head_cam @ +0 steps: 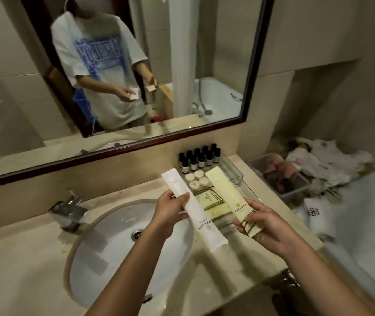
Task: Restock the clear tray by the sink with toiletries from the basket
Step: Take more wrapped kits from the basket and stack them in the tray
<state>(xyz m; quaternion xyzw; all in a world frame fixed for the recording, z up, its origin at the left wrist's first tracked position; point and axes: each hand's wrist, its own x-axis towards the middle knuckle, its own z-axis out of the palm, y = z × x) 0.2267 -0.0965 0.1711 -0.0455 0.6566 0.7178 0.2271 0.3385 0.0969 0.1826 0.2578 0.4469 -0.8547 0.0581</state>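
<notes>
Left hand (174, 207) curled round the middle of a long white packet (195, 210), thumb on top, fingers under. Packet slants up and away, held above the counter between the sink basin (113, 242) and the tray, touching neither as far as I can tell.

Clear tray (235, 172) just right of the basin, against the wall under the mirror. In it:
- back: small dark bottles (197, 158) in rows
- middle: round white pieces (196, 179), soaps or caps, cannot tell which
- front: flat yellow-green sachets (212, 202), stacked
- back right compartment: nothing I can make out in it

Right hand (264, 222) pinches the near end of a long yellow-green packet (228, 197), thumb on top. Packet lies over the tray's right side, above the contents; hard to say if its far end touches.

Basket (294, 193), a grey plastic bin, near the tray on its right, with mixed pink and dark items inside. White cloth heaped behind and beside it.

Progress, as judged: well along. Bottles, rounds and sachets are in place. Both long packets are in hand, not yet laid down. Whether more is wanted from the basket after these two cannot be told.
</notes>
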